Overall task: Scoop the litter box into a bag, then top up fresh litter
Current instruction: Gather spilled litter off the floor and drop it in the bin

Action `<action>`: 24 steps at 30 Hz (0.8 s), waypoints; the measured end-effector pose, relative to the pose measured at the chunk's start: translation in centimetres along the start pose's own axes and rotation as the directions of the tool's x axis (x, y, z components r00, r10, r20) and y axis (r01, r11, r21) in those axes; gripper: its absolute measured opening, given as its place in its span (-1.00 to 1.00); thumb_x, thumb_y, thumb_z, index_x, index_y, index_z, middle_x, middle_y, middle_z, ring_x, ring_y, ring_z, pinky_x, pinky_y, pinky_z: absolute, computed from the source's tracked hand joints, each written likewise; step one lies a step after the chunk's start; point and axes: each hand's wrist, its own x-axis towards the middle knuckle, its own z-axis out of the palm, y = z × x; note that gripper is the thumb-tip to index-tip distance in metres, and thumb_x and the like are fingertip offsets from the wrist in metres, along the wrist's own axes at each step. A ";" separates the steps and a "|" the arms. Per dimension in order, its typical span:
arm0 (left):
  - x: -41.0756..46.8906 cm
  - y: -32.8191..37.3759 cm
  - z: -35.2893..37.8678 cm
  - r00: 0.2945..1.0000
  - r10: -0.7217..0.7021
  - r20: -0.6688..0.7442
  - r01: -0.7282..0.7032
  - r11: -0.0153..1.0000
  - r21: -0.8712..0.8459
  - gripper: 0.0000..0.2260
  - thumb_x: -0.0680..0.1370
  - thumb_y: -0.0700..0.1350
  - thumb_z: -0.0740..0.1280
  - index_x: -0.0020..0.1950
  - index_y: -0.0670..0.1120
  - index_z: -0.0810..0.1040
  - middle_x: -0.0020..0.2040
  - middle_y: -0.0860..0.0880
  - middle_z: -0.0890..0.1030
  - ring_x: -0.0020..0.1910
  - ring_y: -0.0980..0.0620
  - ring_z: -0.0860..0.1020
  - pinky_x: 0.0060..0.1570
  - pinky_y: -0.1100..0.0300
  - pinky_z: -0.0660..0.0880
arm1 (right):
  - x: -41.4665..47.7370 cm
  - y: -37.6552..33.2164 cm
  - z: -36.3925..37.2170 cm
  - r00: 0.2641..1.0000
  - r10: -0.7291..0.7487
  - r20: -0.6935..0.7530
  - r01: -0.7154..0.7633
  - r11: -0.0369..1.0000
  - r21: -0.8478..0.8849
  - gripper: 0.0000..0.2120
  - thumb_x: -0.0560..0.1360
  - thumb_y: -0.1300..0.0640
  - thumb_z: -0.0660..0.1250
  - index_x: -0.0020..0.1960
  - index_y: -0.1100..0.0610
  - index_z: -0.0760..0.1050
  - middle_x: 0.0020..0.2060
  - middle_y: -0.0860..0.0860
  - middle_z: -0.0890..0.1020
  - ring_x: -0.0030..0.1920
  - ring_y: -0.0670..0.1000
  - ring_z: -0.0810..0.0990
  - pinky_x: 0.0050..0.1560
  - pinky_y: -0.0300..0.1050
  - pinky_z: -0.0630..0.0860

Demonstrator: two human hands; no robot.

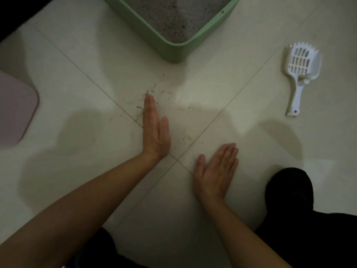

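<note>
Spilled litter [152, 91] lay just beyond the left hand [155, 130], farther from the right hand [216, 171]; both held fingers [148, 105] straight, gripping nothing.

The person shows 2 arms, each bare from the hand down to the picture's lower edge. The left hand [155, 132] and left forearm [87, 200] lie to the left of the tile-joint cross [177, 160]. The right hand [216, 175] and right forearm [241, 229] lie just right of the cross and nearer. Plain matt black cloth covers a rounded knee [289, 192] well right of the cross. A second dark cloth patch [90, 250] shows at the bottom edge, left of the cross, partly behind the left forearm.
</note>
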 end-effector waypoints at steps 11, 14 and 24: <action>-0.2 -10.6 -13.6 0.839 -0.322 -0.438 0.351 0.936 -0.017 -0.46 0.61 -0.09 -0.07 0.56 -0.25 -0.05 0.58 -0.17 0.00 0.56 -0.02 0.01 0.53 0.05 -0.03 | 6.8 -14.6 1.5 0.772 -0.611 0.173 0.621 0.784 0.001 -0.26 0.64 -0.22 -0.13 0.59 0.28 -0.17 0.59 0.21 -0.16 0.58 0.13 -0.24 0.56 0.08 -0.14; -0.8 -11.9 -14.2 0.823 -0.298 -0.483 0.352 0.936 0.023 -0.46 0.63 -0.05 -0.06 0.56 -0.26 -0.03 0.56 -0.26 0.08 0.55 -0.14 0.07 0.52 0.03 0.00 | 6.7 -13.4 0.1 0.536 -0.824 0.183 0.839 0.544 -0.012 -0.29 0.65 -0.18 -0.06 0.60 0.28 -0.10 0.59 0.21 -0.10 0.59 0.15 -0.18 0.57 0.10 -0.11; 0.7 -11.8 -14.0 0.793 -0.278 -0.542 0.359 0.932 0.048 -0.45 0.62 -0.03 -0.03 0.55 -0.28 0.03 0.57 -0.18 0.06 0.56 -0.05 0.05 0.52 0.19 -0.08 | -0.7 -8.9 4.0 -0.358 -0.848 0.389 0.932 -0.303 0.197 -0.40 0.66 -0.08 0.03 0.60 0.19 0.07 0.59 0.12 0.08 0.59 0.08 -0.01 0.57 0.04 -0.11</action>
